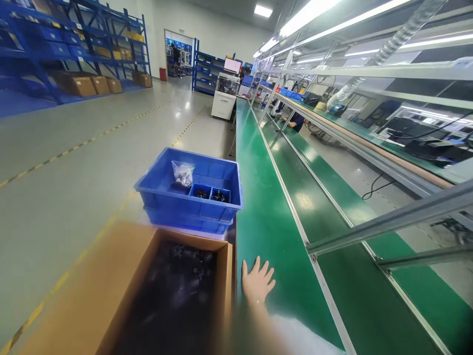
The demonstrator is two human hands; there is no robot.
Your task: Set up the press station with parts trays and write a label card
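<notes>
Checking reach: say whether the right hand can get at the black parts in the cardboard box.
Likely yes: the right hand is beside the open cardboard box, its side wall between but no flap over the black parts.

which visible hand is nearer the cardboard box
Right: the right hand is spread over the green surface, right of the cardboard box. The left hand is out of view.

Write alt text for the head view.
A person's right hand, fingers spread and holding nothing, is over a green bench. To its left stands an open cardboard box of dark items; beyond, a blue bin holds a clear bag and two small trays of dark pieces.
</notes>
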